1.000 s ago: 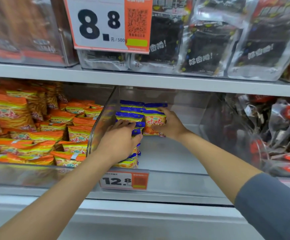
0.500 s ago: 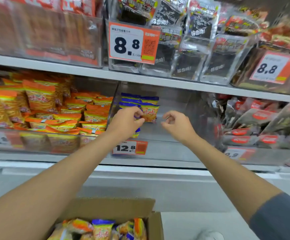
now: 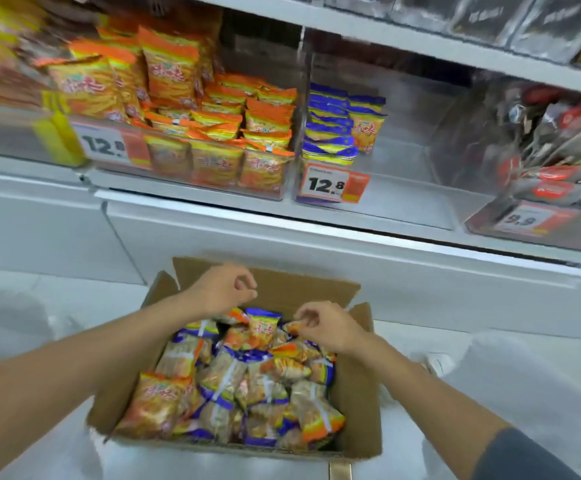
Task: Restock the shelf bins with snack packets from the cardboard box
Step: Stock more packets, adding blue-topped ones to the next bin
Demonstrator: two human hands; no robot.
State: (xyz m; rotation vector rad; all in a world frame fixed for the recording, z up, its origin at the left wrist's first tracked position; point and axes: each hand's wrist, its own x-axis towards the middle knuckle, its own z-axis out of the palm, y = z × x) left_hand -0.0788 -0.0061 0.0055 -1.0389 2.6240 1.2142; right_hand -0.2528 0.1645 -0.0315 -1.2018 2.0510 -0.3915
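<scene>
Both hands hang over the open cardboard box (image 3: 360,393), which sits on the floor below the shelf and is heaped with mixed snack packets (image 3: 244,379), orange-topped and blue-topped. The left hand (image 3: 221,289) hovers above the box's far edge, its fingers (image 3: 247,276) loosely curled and holding nothing, likely ready to gather. The right hand (image 3: 328,329) is lower, its curled fingers (image 3: 311,311) at a small orange packet (image 3: 294,328); whether they already pinch it I cannot tell. Above, the clear shelf bin (image 3: 403,192) behind the 12.8 price tag (image 3: 330,186) holds only a short row of blue-topped packets (image 3: 330,129) at its left side. It probably takes the next handful, while the orange-packet bin (image 3: 212,174) beside it looks nearly full.
</scene>
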